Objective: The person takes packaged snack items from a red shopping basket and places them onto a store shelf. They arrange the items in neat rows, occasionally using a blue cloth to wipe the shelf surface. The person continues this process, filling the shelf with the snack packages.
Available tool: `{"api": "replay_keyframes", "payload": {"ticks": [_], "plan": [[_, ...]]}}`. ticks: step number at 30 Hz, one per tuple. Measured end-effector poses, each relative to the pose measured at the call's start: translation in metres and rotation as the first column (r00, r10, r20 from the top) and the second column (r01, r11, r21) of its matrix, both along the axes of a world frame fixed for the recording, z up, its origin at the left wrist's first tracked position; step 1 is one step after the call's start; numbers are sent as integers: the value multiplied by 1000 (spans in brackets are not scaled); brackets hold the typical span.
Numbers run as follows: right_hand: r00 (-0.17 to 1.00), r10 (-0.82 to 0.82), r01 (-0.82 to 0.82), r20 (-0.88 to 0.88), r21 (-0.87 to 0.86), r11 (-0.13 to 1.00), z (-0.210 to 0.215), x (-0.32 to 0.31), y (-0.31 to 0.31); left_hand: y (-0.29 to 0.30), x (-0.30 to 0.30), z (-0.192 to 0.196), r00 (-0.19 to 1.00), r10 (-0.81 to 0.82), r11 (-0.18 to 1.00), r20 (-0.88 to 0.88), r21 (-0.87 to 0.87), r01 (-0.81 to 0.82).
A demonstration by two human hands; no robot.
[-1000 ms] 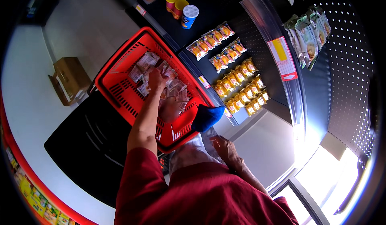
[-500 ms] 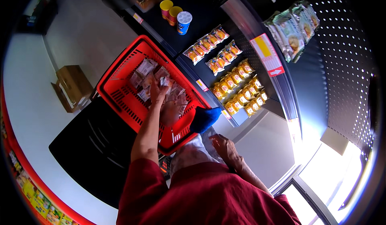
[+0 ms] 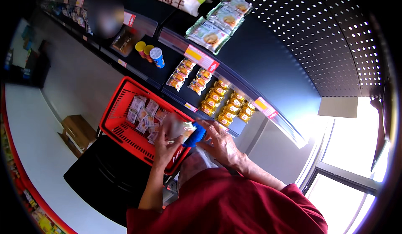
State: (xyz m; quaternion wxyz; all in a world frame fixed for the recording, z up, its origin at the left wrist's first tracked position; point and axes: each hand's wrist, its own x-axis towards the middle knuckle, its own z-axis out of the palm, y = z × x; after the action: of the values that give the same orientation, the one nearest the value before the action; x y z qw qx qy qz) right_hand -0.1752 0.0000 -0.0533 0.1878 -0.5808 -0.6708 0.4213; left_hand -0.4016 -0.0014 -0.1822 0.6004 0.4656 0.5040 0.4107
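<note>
My left hand [image 3: 165, 148] is over the near end of a red shopping basket [image 3: 109, 113], closed on a small pale yellow-and-white packet [image 3: 188, 131]. A blurred patch covers part of its fingers. My right hand [image 3: 221, 145] is beside the packet, fingers apart and holding nothing. Several small wrapped packets [image 3: 144, 116] lie loose inside the basket. Something blue [image 3: 194, 137] sits by the basket's near right corner, partly behind my hands.
A dark shelf right of the basket bears rows of yellow wrapped cakes [image 3: 215, 97], orange-filled packs [image 3: 181, 74] and a blue canister [image 3: 157, 57]. On the shelf above lie green-white packets [image 3: 220, 24]. A cardboard box [image 3: 77, 132] stands at left.
My left hand has come out of the basket's middle toward me with a packet. My right hand has risen beside it. The view has swung toward the shelves.
</note>
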Motion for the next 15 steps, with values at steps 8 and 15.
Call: {"api": "replay_keyframes", "payload": {"ticks": [8,15], "plan": [[987,-137,156,-81,340,927,89,63,5,54,91,183,945,-147,786,-292,545,291],[896,-384,443,-224,519,731,107,137,19,98,192,212,973,-157,701,-172,674,232]]}}
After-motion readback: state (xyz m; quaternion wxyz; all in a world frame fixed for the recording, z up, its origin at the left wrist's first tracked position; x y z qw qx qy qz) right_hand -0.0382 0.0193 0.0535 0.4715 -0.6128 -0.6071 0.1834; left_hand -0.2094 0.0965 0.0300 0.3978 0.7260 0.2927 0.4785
